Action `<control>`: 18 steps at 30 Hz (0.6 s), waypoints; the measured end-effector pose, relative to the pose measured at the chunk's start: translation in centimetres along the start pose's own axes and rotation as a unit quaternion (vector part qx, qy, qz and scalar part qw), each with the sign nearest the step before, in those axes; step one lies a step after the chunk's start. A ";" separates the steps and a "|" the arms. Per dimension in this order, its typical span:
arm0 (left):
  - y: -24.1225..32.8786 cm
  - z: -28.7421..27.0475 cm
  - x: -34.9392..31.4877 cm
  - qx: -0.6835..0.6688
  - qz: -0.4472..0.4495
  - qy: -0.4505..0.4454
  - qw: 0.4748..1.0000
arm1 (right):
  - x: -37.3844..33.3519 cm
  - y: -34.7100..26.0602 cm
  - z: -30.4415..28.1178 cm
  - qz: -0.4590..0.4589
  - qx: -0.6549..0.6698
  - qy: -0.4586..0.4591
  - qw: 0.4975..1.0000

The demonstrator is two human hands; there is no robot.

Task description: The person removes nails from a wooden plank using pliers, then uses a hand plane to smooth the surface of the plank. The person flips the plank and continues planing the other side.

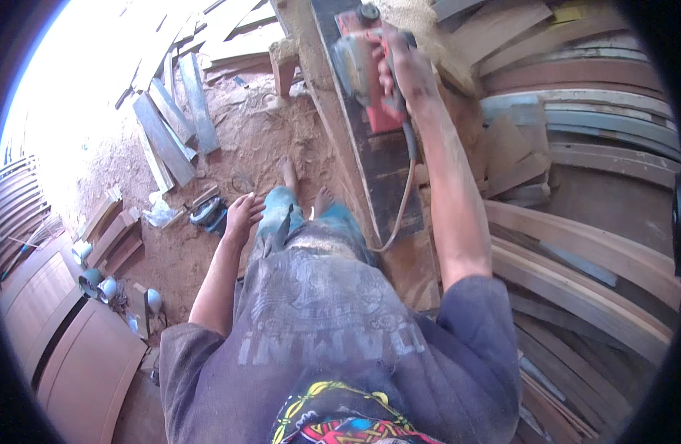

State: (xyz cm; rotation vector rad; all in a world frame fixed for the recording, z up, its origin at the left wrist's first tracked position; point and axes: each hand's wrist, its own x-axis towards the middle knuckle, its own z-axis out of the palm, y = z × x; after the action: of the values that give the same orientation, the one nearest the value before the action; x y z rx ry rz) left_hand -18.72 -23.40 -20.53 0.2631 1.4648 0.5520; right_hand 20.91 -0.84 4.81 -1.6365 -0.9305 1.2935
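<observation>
My right hand (409, 72) is wrapped round the handle of a red electric hand planer (386, 118), with a dark round knob at its far end. The planer rests on a long dark board (383, 166) that runs away from me on my right. A cord (408, 194) leaves the planer's near end and curves down over the board. My left hand (243, 214) hangs beside my left thigh, holding nothing, its fingers loosely apart. Near it on the ground lies a dark blue and black tool (208, 214), too unclear to name.
Long planks (577, 263) are stacked along the right side. Grey boards (165, 137) lie on the dusty ground ahead to the left. Wooden panels (89, 362), small pale cups (106, 288) and short wood pieces (117, 233) sit at the left. Sawdust (407, 15) is heaped beyond the planer.
</observation>
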 end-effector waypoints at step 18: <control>-5.2 -2.4 2.0 0.043 -0.088 0.026 0.995 | -28.8 9.1 -7.0 0.170 -0.067 0.043 0.982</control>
State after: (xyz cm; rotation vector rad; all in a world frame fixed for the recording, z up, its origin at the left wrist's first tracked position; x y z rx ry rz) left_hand -20.08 -27.16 -25.08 0.1853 1.5475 0.3571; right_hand 22.69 -31.64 7.75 -2.0062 -0.7189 1.3951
